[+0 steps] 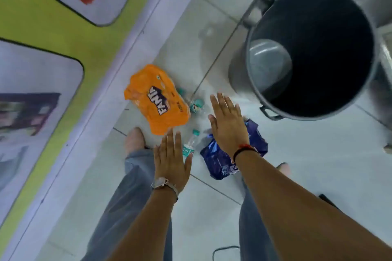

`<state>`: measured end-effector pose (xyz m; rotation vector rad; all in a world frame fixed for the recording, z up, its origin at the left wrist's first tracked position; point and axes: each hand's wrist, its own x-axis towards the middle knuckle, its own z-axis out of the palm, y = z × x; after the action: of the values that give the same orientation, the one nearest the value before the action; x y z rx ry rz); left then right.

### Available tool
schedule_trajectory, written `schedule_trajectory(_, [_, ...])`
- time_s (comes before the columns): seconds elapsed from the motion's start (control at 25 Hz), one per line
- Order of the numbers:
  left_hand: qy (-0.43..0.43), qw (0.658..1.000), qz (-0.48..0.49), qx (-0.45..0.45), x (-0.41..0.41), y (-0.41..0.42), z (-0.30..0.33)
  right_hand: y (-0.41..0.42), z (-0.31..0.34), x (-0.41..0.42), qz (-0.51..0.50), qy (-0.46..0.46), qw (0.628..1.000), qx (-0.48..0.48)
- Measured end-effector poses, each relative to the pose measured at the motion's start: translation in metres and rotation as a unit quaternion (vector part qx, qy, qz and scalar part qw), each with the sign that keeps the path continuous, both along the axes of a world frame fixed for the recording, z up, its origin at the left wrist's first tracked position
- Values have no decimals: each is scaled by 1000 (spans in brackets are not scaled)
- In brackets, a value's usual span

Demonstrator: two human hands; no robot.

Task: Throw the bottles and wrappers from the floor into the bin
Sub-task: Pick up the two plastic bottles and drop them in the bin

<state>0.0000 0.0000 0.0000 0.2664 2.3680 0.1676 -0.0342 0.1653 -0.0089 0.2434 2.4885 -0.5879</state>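
Note:
An orange Fanta wrapper (156, 98) lies on the tiled floor by the wall. A blue wrapper (220, 159) lies to its right, partly under my right hand (228, 122). Between them a clear bottle with a teal cap (189, 144) lies on the floor, and more clear bottles with teal caps (196, 105) lie above it. My left hand (171, 160) hovers flat over the floor beside the bottle, fingers stretched, holding nothing. My right hand is also flat and empty. The grey bin (254, 34) stands open at the upper right, dark inside.
A green and white painted wall (70, 34) runs along the left. My feet (134, 140) and grey trouser legs stand just below the litter. A dark cable (224, 249) lies on the floor at the bottom. White tiles (318, 165) spread to the right.

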Motion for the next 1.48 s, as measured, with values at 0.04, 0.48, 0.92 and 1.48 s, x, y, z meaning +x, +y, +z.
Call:
schedule_trajectory(0.04, [5, 1000, 5, -2, 13, -1, -29, -3, -25, 3, 24, -19, 999, 19])
schedule_trajectory(0.48, [-161, 974, 107, -121, 53, 3, -182, -27, -195, -29, 35, -53, 998, 17])
schedule_trajectory(0.92, [-92, 972, 215, 6, 32, 3, -156, -12, -150, -41, -92, 42, 993, 57])
schedule_trajectory(1.48, [142, 959, 217, 115, -139, 43, 28, 25, 90, -136, -212, 300, 930, -28])
